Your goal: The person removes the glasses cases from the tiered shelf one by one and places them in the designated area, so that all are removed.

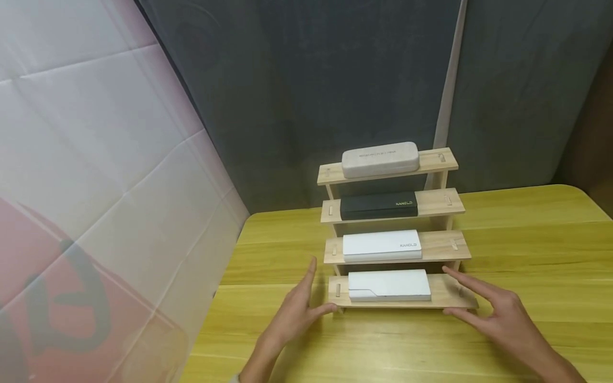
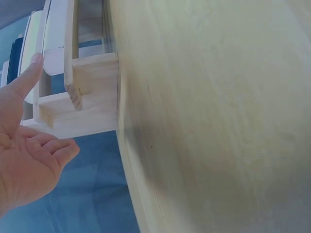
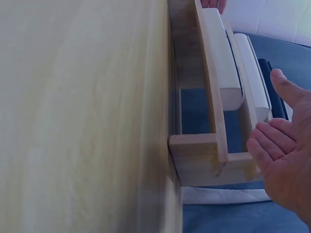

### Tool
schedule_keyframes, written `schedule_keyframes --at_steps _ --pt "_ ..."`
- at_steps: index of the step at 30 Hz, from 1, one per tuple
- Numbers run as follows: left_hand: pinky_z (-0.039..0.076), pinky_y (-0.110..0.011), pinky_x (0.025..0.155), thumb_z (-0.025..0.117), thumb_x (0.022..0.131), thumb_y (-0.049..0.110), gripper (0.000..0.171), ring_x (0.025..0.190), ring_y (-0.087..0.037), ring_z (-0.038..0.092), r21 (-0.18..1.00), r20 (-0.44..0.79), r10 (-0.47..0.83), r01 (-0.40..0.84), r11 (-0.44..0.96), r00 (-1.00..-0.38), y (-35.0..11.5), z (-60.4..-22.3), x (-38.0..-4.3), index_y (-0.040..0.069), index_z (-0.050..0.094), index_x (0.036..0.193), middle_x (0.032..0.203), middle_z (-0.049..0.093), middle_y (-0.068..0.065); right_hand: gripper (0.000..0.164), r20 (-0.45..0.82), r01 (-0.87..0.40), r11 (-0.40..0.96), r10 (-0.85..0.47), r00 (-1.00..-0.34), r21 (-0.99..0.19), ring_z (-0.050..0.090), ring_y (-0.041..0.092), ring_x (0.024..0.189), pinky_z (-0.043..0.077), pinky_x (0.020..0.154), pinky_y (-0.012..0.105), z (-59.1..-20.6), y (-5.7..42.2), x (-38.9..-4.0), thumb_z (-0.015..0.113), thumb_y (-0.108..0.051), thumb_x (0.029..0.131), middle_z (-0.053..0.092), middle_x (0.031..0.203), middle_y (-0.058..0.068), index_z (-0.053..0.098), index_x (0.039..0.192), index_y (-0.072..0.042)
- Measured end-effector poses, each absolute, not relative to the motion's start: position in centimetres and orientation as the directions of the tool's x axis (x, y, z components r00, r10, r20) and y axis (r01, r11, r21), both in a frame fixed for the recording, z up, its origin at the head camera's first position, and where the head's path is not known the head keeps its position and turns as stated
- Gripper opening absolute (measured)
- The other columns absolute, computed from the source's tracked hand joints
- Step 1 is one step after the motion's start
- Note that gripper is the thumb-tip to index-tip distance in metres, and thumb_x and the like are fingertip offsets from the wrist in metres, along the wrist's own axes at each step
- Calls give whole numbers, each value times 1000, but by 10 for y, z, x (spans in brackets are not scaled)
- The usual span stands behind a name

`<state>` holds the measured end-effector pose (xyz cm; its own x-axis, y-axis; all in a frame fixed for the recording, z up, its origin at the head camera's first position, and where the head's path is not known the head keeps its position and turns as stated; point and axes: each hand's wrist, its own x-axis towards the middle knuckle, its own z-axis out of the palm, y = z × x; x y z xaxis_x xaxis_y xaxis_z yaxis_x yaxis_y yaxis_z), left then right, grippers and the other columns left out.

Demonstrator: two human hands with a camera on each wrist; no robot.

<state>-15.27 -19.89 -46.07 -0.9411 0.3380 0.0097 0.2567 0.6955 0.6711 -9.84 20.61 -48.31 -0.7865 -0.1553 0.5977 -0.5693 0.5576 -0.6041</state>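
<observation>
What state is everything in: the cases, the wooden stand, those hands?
Grey case: closed, topmost
Black case: closed, second from top
Upper white case: closed, third from top
Lower white case: closed, lowest
Wooden stand: upright, one case per tier
Left hand: open, holding nothing
Right hand: open, holding nothing

Left hand (image 1: 295,309) faces right hand (image 1: 504,315), both relaxed
</observation>
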Motion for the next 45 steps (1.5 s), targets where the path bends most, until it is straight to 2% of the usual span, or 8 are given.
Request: schedule_keyframes --at_steps 5,12,18,21,27,34,41,45 --pt "23 -55 127 83 91 45 117 157 -39 25 668 3 353 265 696 -936 -197 -463 -152 15 5 172 173 18 -16 80 549 -553 515 -177 -817 -655 50 -10 133 38 104 3 -492 200 -100 97 -2 72 68 142 7 66 146 -11" --pt "26 -55 127 82 93 44 112 156 -39 29 661 4 370 280 696 -929 -194 -467 -152 17 7 172 172 22 -16 85 517 -545 503 -210 -830 -671 43 -11 137 34 106 4 -502 195 -105 96 -10 76 60 152 5 60 152 -11" --pt "28 -56 126 81 95 39 107 155 -38 31 663 10 386 295 688 -923 -192 -469 -152 13 12 172 171 26 -17 88 484 -505 532 -191 -854 -680 38 -13 135 29 105 0 -503 192 -107 96 -17 77 61 148 18 56 156 -15" --pt "29 -55 126 81 95 37 105 155 -37 32 664 14 393 302 684 -919 -191 -470 -152 10 15 171 171 27 -17 87 466 -487 535 -186 -865 -690 38 -12 135 28 104 -1 -502 190 -107 95 -18 79 60 148 20 55 156 -15" --pt "31 -54 125 81 95 36 102 154 -37 34 657 18 401 314 686 -916 -189 -472 -152 6 18 170 171 28 -17 87 429 -453 552 -182 -885 -700 41 -2 137 26 103 -2 -499 188 -108 94 -21 82 59 151 19 53 159 -16" --pt "34 -52 124 81 96 30 97 153 -36 37 649 6 409 314 692 -913 -185 -471 -152 3 21 169 169 32 -17 86 436 -467 550 -197 -878 -692 44 3 136 28 104 -1 -498 185 -111 93 -20 82 58 151 21 53 157 -10" --pt "35 -51 123 79 98 28 94 152 -36 38 646 -5 410 310 698 -912 -182 -471 -151 3 22 168 168 33 -18 86 447 -482 541 -207 -870 -689 55 27 131 32 103 1 -497 180 -114 93 -17 83 58 149 22 52 157 -7" --pt "35 -52 123 79 98 27 93 152 -37 39 641 -1 410 315 700 -912 -182 -472 -151 2 23 168 168 34 -18 85 429 -466 551 -205 -880 -693 57 36 130 31 102 -1 -496 178 -115 92 -19 84 59 149 22 52 158 -8"
